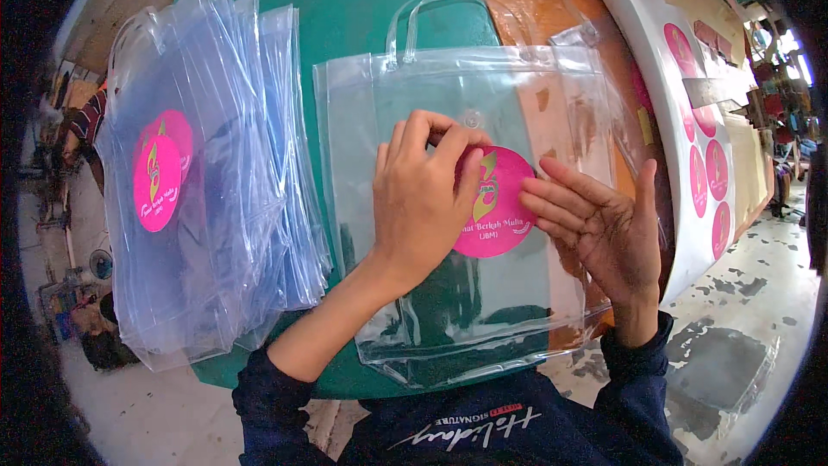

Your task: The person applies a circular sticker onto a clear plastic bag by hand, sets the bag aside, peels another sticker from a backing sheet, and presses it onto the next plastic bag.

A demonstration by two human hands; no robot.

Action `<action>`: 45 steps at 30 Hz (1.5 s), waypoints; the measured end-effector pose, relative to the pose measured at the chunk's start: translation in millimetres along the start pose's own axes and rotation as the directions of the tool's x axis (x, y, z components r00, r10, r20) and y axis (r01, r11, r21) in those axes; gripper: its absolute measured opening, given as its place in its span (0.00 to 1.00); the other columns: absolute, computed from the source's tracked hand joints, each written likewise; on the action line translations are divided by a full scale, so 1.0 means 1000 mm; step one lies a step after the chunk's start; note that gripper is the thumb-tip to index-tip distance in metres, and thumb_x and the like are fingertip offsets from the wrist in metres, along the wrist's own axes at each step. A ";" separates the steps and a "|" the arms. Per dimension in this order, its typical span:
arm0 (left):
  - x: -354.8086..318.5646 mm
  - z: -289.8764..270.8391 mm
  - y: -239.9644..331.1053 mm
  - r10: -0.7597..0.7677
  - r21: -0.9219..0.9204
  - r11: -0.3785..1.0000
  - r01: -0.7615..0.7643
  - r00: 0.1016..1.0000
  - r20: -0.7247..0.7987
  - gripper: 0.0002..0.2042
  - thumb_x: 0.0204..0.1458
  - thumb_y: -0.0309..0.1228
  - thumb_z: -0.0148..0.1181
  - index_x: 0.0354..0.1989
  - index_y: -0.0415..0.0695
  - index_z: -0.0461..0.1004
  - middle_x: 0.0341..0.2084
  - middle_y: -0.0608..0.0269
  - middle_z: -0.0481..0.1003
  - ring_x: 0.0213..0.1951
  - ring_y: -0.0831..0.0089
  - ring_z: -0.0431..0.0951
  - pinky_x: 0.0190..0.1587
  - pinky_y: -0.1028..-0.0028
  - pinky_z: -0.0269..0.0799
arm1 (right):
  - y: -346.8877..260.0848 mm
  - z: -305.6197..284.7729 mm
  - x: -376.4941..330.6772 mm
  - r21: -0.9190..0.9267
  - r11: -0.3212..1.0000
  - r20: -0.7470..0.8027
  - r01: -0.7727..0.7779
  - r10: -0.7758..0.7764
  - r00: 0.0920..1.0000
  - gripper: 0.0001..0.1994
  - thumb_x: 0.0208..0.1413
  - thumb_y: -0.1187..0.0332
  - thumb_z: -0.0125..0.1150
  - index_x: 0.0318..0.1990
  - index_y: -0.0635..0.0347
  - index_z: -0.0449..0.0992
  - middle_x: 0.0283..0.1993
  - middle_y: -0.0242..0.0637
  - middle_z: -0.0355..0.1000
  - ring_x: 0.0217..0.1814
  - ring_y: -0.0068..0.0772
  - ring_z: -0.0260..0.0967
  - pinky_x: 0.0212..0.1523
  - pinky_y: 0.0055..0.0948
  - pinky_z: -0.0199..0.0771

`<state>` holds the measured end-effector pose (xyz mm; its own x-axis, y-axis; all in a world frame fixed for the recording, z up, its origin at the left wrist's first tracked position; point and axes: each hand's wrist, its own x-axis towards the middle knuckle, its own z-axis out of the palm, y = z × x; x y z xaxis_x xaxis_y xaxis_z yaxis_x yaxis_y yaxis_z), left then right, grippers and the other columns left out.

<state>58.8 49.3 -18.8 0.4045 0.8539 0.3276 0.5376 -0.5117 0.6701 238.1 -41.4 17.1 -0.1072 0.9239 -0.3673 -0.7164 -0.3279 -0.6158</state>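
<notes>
A clear plastic bag (423,293) with loop handles lies flat in front of me. On its middle is a round pink sticker (496,237) with a green and yellow emblem and white lettering. My left hand (423,194) is closed at the sticker's upper left edge, fingers curled and thumb against it. The fingertips are partly hidden behind the hand. At the sticker's right edge, my right hand (599,229) is open, palm turned partly up and thumb apart, its fingertips at the rim.
To the left lies a thick stack of clear bags (224,164), the top one bearing a similar sticker. A white sheet of round pink stickers (664,138) curves along the right. Beneath is a green tabletop (345,0) beside an orange-brown surface (509,0).
</notes>
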 end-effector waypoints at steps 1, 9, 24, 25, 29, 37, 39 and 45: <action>0.000 0.000 0.000 -0.006 -0.003 1.000 0.006 1.000 0.000 0.05 0.48 0.28 0.57 0.34 0.46 0.76 0.32 0.59 0.69 0.37 0.61 0.71 0.42 0.65 0.64 | -0.001 0.001 0.001 -0.023 1.000 -0.048 -0.020 0.019 0.999 0.52 0.48 0.27 0.19 0.58 0.75 0.59 0.57 0.59 0.62 0.59 0.46 0.63 0.58 0.34 0.62; 0.000 0.002 -0.003 0.022 0.007 1.000 -0.021 0.999 -0.037 0.04 0.47 0.29 0.57 0.32 0.47 0.75 0.32 0.63 0.67 0.38 0.65 0.69 0.38 0.66 0.61 | -0.002 0.004 0.008 -0.388 0.915 -0.043 0.108 -0.135 0.990 0.39 0.59 0.38 0.30 0.51 0.74 0.65 0.48 0.55 0.68 0.51 0.45 0.68 0.52 0.33 0.67; 0.000 0.000 -0.001 -0.025 -0.051 0.998 0.024 0.999 -0.021 0.05 0.45 0.28 0.60 0.32 0.46 0.77 0.32 0.59 0.69 0.37 0.62 0.72 0.41 0.66 0.66 | 0.017 0.001 0.019 -0.613 -0.740 0.613 0.277 -0.224 0.758 0.25 0.59 0.42 0.35 0.43 0.38 0.80 0.55 0.42 0.59 0.62 0.45 0.49 0.63 0.46 0.41; 0.001 0.000 -0.001 -0.018 -0.034 0.999 0.017 0.999 -0.029 0.05 0.45 0.27 0.61 0.32 0.46 0.77 0.32 0.59 0.69 0.37 0.62 0.72 0.40 0.66 0.67 | 0.018 0.001 0.019 -0.654 -0.717 0.559 0.239 -0.246 0.792 0.19 0.57 0.46 0.42 0.44 0.34 0.78 0.59 0.41 0.55 0.65 0.47 0.44 0.64 0.52 0.36; 0.000 -0.001 -0.001 -0.052 -0.051 0.997 0.052 0.999 -0.007 0.06 0.45 0.27 0.61 0.32 0.47 0.77 0.32 0.59 0.69 0.37 0.62 0.72 0.41 0.66 0.67 | 0.018 -0.001 0.025 -0.770 -0.635 0.421 0.069 -0.423 0.803 0.12 0.56 0.56 0.50 0.45 0.31 0.78 0.66 0.41 0.50 0.70 0.53 0.35 0.64 0.58 0.33; 0.002 -0.001 -0.001 -0.039 -0.032 0.999 0.039 0.999 -0.004 0.07 0.44 0.27 0.61 0.33 0.48 0.78 0.32 0.60 0.69 0.37 0.62 0.71 0.41 0.67 0.67 | 0.015 -0.003 0.023 -0.774 -0.599 0.514 0.207 -0.402 0.758 0.12 0.56 0.63 0.49 0.42 0.37 0.80 0.65 0.42 0.53 0.69 0.55 0.37 0.65 0.52 0.35; 0.001 -0.001 0.000 -0.048 -0.031 0.998 0.048 0.999 -0.001 0.07 0.44 0.27 0.61 0.33 0.48 0.78 0.32 0.60 0.69 0.37 0.62 0.71 0.41 0.67 0.67 | 0.014 -0.002 0.021 -0.711 -0.637 0.565 0.299 -0.264 0.782 0.14 0.58 0.64 0.46 0.41 0.42 0.81 0.65 0.45 0.53 0.69 0.56 0.38 0.66 0.48 0.36; 0.000 0.000 -0.003 -0.022 -0.011 1.000 0.022 1.000 -0.007 0.07 0.44 0.27 0.61 0.33 0.48 0.78 0.32 0.60 0.69 0.36 0.63 0.71 0.40 0.67 0.67 | 0.013 -0.001 0.022 -0.728 -0.685 0.433 -0.037 -0.501 0.749 0.13 0.57 0.64 0.47 0.39 0.42 0.81 0.65 0.45 0.53 0.68 0.56 0.41 0.65 0.48 0.39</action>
<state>57.2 50.8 -20.4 0.3871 0.8656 0.3177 0.5385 -0.4919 0.6841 227.3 -25.7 0.8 -0.0203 0.9419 0.3352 0.9963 0.0472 -0.0723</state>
